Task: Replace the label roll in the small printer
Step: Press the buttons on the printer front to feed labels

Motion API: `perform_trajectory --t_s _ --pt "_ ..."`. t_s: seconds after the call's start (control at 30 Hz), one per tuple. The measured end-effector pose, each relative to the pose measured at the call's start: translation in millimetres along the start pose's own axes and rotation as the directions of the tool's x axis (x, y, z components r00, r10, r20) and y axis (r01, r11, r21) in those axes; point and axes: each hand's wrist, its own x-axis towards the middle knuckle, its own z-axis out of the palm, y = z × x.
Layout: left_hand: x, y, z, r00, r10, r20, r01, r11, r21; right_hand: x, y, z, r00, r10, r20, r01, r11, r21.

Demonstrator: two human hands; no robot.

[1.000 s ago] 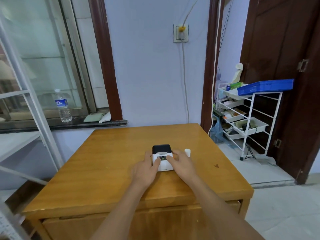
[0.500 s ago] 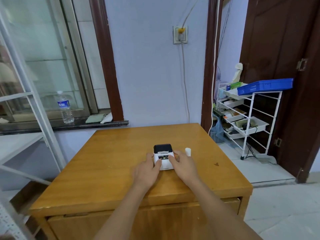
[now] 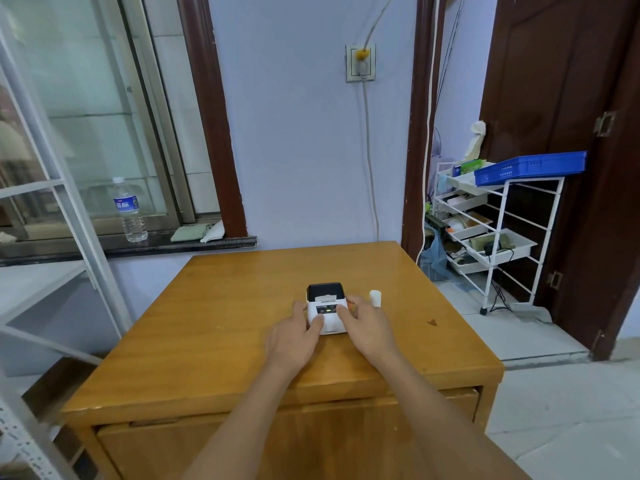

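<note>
A small white printer (image 3: pixel 327 308) with a black rear lid sits near the middle of the wooden table (image 3: pixel 225 327); a green light glows on its front panel and white paper shows at the slot. My left hand (image 3: pixel 294 337) grips its left side with the thumb on top. My right hand (image 3: pixel 367 325) holds its right side, thumb on the panel. A small white label roll (image 3: pixel 375 298) stands upright on the table just right of my right hand, untouched.
A white wire rack (image 3: pixel 498 223) with trays and a blue basket (image 3: pixel 530 167) stands right of the table by a dark door. A water bottle (image 3: pixel 127 211) is on the window sill at the left. A metal shelf frame (image 3: pixel 62 188) is at far left.
Both hands stay on the printer in the same grip. The view has shifted slightly; nothing on the table has moved.
</note>
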Motion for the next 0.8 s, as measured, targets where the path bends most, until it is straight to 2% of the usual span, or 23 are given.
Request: perform_trajectory --t_s 0.8 --pt "-2.8 0.1 -0.4 1.000 -0.003 -0.002 0.003 1.000 -0.029 -5.1 -7.1 -4.5 1.000 -0.004 -0.004 0.004 1.000 -0.024"
